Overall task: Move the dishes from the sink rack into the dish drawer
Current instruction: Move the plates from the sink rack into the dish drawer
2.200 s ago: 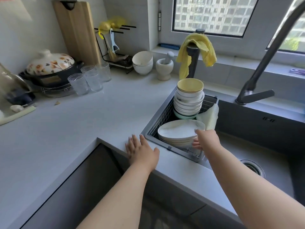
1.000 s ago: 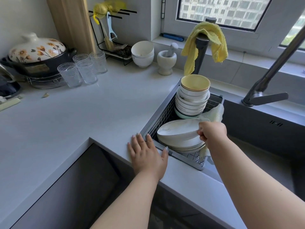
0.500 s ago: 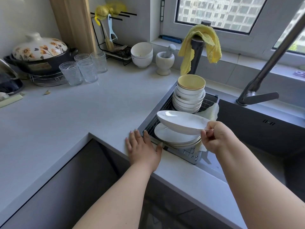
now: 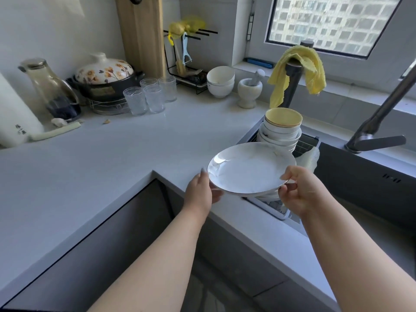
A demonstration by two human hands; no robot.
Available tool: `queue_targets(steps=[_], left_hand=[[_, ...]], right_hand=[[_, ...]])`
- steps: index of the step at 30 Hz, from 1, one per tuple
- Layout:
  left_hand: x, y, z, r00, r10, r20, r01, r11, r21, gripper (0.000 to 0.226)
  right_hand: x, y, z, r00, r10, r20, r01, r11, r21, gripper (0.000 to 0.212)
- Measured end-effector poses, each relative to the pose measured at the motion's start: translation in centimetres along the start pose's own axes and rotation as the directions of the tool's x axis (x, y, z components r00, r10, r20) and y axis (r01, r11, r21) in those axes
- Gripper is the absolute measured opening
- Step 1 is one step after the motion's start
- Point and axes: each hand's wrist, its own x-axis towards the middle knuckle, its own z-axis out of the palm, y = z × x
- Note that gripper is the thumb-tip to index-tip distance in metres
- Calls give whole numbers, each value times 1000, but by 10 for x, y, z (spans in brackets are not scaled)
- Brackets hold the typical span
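Now left hand [image 4: 200, 194] and right hand [image 4: 299, 192] grip a shallow, glossy white plate [image 4: 247, 168].

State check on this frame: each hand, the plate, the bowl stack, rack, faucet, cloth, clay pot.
left hand: grips the plate's left rim
right hand: pinches the plate's right rim
plate: lifted above the rack, roughly level, empty
bowl stack: upright in the rack, untouched
sink rack: dishes left in it
faucet: no water visible
yellow cloth: draped over a post
clay pot: lid on
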Motion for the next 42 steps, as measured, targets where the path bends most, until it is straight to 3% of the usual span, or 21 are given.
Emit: queue_targets(steps=[2,7,12,18,25,30,34,38,42], left_hand=[[-13,8,-12,994,-97,47,105,972,-209,45],[-47,13,-57,988,-146,-41,121,924,-363,30],[-91,12,-117,973,-137,-186,37,886,-461,30],[-147,-4,-191,921,-174,-348,-42,845,-534,28],[-224,-49,-291,804,-235,-546,-124,833,-540,23],[-286,-94,-361,655,-280,-701,-93,892,-443,27],[-341,-146,-417,447,-250,-859,-15,958,-287,43],[-408,-190,-469,233,-153,-960,297,951,-80,42],[-474,-229,-518,51,-81,-995,487,872,-46,43]], right_hand=[[-15,5,11,999,4,41,-3,1000,-20,17],[-50,26,42,982,61,177,-47,995,-85,18],[-88,56,77,937,106,334,-11,962,-274,10],[-145,103,118,869,71,490,208,845,-492,7],[-224,184,159,698,257,669,183,839,-513,12],[-285,250,174,612,376,696,185,788,-588,17],[-330,305,180,567,458,685,200,730,-654,13],[-375,359,181,515,547,660,213,664,-716,12],[-415,410,179,473,600,645,240,617,-750,12]])
